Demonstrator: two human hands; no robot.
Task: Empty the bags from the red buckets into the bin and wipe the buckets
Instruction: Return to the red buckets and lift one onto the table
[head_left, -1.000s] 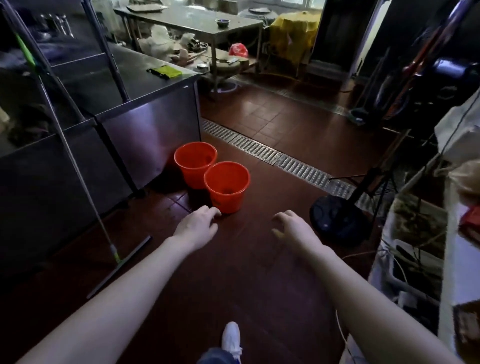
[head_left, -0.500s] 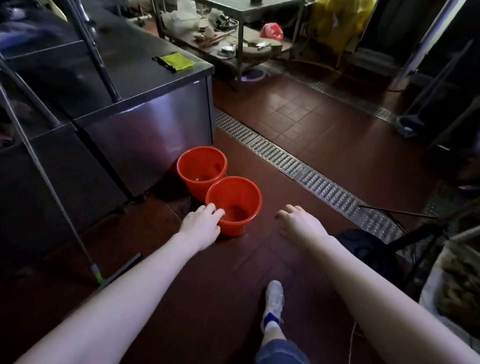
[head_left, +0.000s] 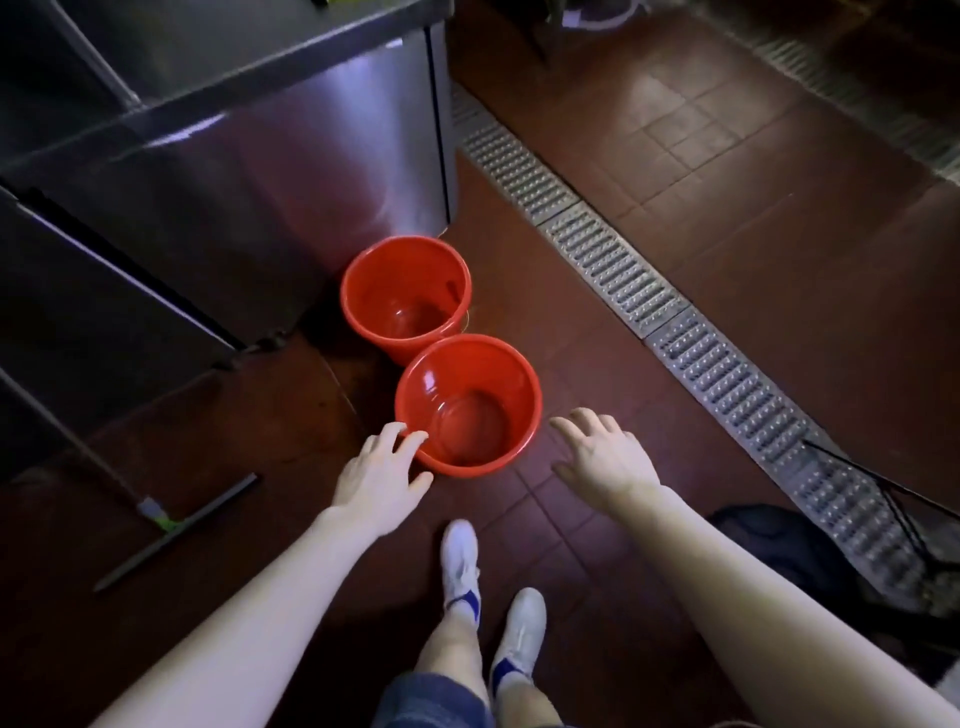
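Two red buckets stand touching on the floor beside the steel cabinet (head_left: 291, 171). The left hand (head_left: 376, 475) lays spread fingers on the near bucket (head_left: 470, 408) rim; the right hand (head_left: 605, 457) hovers unclenched beside it. Inside the far bucket (head_left: 405, 296) too, only thin clear liners seem to show, so emptying and wiping are probably not yet begun.

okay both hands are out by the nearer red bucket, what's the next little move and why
Probably close the left hand on the rim of the nearer red bucket and bring the right hand in to its other side. The left fingertips already lie at the rim, while the right hand hovers open, apart from it. Neither hand has a grip yet.
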